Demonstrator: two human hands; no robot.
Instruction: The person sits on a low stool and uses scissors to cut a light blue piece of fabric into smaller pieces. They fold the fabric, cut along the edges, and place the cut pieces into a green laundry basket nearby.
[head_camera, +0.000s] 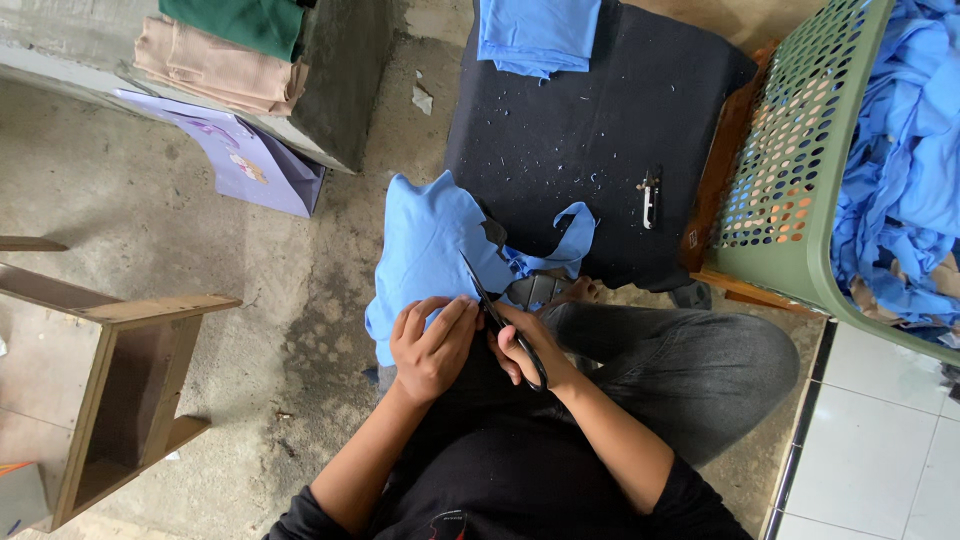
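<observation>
Head view, looking straight down on a seated person in dark clothes.

Left hand (432, 345): fingers curled down onto the near edge of a light blue garment piece (425, 250), pinching the cloth against the lap. Clenched on fabric.

Right hand (520, 345): closed through the handles of black scissors (500, 320). Blades point up and to the left in frame, away from the body, tips lying on the blue cloth just beside the left fingertips. Whether the blades are parted or shut cannot be told at this size.

Key relation: the cloth lies ahead of and to the left of the scissor grip, spreading away from the person toward the floor. The scissors' long axis runs diagonally across its near edge. The left hand is the nearer hand to the bulk of the cloth; the right meets it only through the blades.

Garment piece: plain sky blue, soft, rumpled, with a narrow strip (570, 235) looping off to the right over a black mat (600, 120).

Surroundings: folded blue stack (538, 35) on the mat's far end; small dark tool (651, 197) on the mat; green perforated basket (790, 170) full of blue cloth, right; wooden stool (120, 390), left; concrete floor (200, 250).
</observation>
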